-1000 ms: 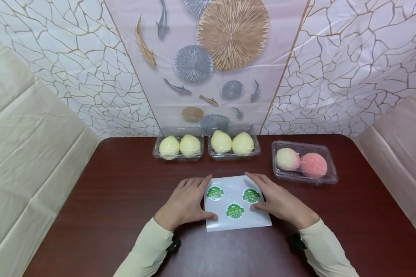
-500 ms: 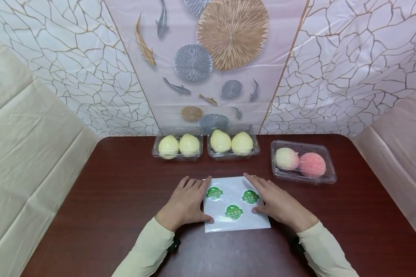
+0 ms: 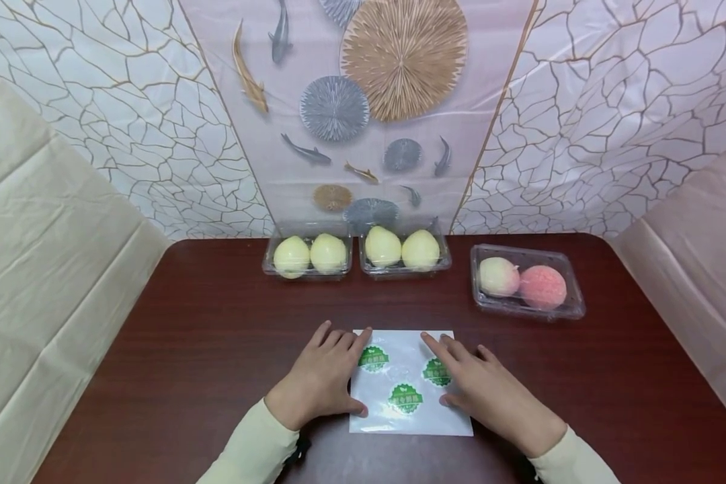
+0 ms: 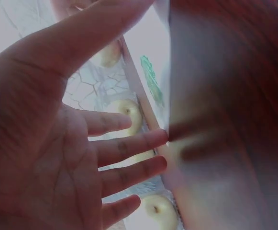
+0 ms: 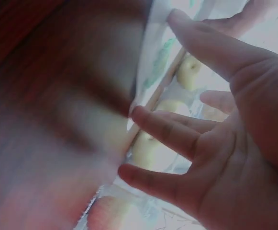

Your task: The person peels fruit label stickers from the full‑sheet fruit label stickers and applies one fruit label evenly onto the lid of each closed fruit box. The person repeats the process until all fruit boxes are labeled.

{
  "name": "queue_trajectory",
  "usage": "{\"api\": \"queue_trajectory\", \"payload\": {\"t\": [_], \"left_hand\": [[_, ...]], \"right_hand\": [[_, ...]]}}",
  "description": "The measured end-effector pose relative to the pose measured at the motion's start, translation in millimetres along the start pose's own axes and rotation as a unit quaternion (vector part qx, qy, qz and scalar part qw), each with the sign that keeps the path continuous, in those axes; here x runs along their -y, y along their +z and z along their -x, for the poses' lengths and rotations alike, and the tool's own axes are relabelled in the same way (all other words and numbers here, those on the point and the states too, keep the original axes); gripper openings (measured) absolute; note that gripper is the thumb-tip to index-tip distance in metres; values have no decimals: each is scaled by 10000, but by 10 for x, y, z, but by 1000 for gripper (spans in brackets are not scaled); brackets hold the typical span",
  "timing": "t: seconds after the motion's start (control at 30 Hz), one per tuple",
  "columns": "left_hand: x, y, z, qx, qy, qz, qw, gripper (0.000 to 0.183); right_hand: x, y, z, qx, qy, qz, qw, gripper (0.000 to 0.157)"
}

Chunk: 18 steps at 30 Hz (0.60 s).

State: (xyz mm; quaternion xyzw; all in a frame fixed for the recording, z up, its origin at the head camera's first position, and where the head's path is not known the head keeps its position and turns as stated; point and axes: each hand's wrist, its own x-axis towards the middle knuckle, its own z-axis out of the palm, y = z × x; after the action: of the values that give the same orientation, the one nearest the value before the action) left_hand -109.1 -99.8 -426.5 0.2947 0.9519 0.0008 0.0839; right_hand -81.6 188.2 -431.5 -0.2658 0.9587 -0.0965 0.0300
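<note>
A white sheet (image 3: pixel 402 371) lies flat on the dark red-brown table and bears three round green stickers, one of them a lower middle sticker (image 3: pixel 406 398). At its left edge rests my left hand (image 3: pixel 317 383), fingers extended, with index fingertip and thumb on the sheet. My right hand (image 3: pixel 490 393) touches the right side likewise, fingers spread and partly covering the right sticker (image 3: pixel 437 371). In the left wrist view, the left palm (image 4: pixel 38 167) faces the sheet's edge. The right wrist view has the right palm (image 5: pixel 234 158) with loosely straight fingers; neither hand curls round anything.
Along the back edge stand two clear plastic boxes, a left box (image 3: pixel 307 269) and a middle box (image 3: pixel 405 269), each with two pale yellow fruits. A third box (image 3: pixel 526 310) at right holds one pale and one pink-red fruit. Patterned cloth (image 3: pixel 339 161) hangs behind.
Both hands and the sheet have moved toward the person, mostly in the last half second. The right fingers are spread a little wider. The fruit boxes stay in place.
</note>
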Motion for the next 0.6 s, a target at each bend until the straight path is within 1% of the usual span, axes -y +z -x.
{"api": "queue_trajectory", "payload": {"t": [0.1,0.2,0.33,0.47,0.53,0.6], "left_hand": [[-53,-34,25,70,21,-37,10000,123],[-96,-28,85,160,-18,-160,9997,124],[-146,1,120,141,-28,-293,9995,123],[-182,10,103,113,-39,-313,9994,123],[-193,-7,81,134,-51,-333,9993,124],[-199,-23,59,179,-69,-371,9991,125]], "right_hand": [[40,-18,-4,113,-7,82,9999,100],[90,-6,-23,253,-114,-15,9996,98],[114,-4,-43,408,-141,-193,9989,98],[95,-22,-70,420,53,-466,9980,112],[84,-33,-86,345,131,-560,9978,121],[84,-44,-102,235,152,-555,9981,126]]}}
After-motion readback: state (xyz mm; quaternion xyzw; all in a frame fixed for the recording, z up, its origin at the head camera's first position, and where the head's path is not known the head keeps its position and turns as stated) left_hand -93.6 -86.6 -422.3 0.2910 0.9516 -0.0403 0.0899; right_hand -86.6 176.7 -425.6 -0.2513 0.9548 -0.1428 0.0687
